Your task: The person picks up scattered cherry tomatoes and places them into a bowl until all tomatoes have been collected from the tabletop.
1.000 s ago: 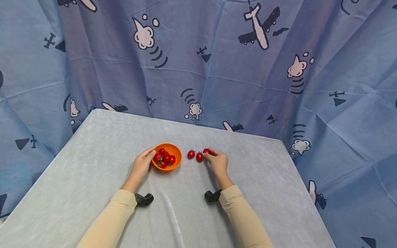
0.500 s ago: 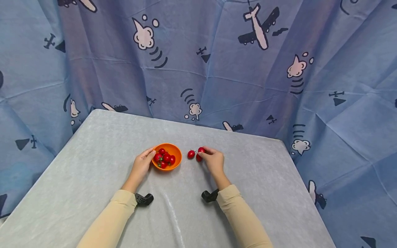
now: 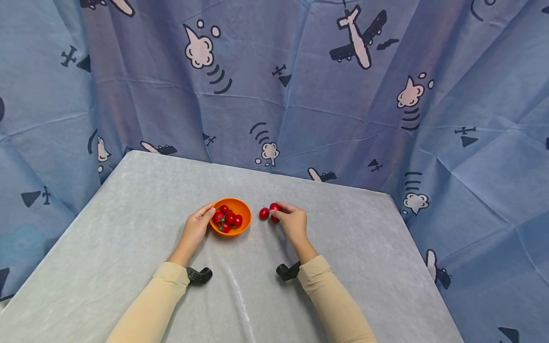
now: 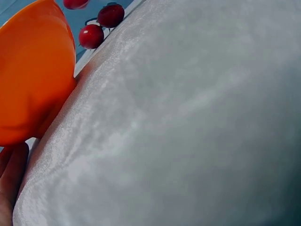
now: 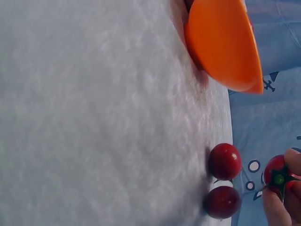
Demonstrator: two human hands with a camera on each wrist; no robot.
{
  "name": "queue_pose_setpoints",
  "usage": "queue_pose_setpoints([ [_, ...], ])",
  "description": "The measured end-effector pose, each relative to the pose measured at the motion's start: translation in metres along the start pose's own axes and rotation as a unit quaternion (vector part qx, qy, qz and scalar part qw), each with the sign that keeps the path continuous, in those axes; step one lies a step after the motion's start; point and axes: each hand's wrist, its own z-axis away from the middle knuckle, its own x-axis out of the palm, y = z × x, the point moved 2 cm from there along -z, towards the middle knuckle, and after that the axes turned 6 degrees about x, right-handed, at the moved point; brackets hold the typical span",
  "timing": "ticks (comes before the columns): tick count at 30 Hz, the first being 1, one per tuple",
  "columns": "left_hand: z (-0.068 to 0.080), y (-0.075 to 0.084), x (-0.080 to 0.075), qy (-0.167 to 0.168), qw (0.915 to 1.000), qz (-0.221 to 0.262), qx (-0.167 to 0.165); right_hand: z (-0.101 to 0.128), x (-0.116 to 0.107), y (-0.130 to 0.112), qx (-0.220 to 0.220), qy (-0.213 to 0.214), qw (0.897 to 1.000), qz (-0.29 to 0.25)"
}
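Note:
My left hand [image 3: 198, 226] grips the left rim of an orange bowl [image 3: 244, 209], thumb over the edge. Several cherry tomatoes [image 3: 230, 218] with green stems lie inside the bowl. Between the thumb and fingers of my right hand [image 3: 293, 223] is a cherry tomato [image 5: 274, 171], pinched and raised off the table in the right wrist view. Below it on the table lie two more, a left tomato [image 3: 264, 213] and a right tomato [image 5: 222, 202] partly hidden by the held one in the head view. In the left wrist view only some fingers [image 4: 11, 174] show under the bowl.
A pale grey cloth covers the table [image 3: 171, 190]. Behind it hangs a blue curtain [image 3: 240, 109] printed with airplanes and clouds. A black wrist device [image 3: 199, 276] sits on the left wrist, another device [image 3: 288, 271] on the right.
My right hand has lifted the pinched tomato and carried it left, over the right one of the two on the table. The left hand and bowl have stayed put.

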Motion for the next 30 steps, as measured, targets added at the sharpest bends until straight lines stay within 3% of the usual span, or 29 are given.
queue_pose_setpoints([
  [17,0.001,0.001,0.001,0.001,1.0000,-0.007,-0.006,0.012,0.009,-0.016,0.009,-0.051,0.998,-0.034],
  [30,0.002,0.003,0.000,0.000,0.9999,-0.008,-0.009,0.015,0.022,-0.024,-0.026,-0.063,0.997,-0.031],
])
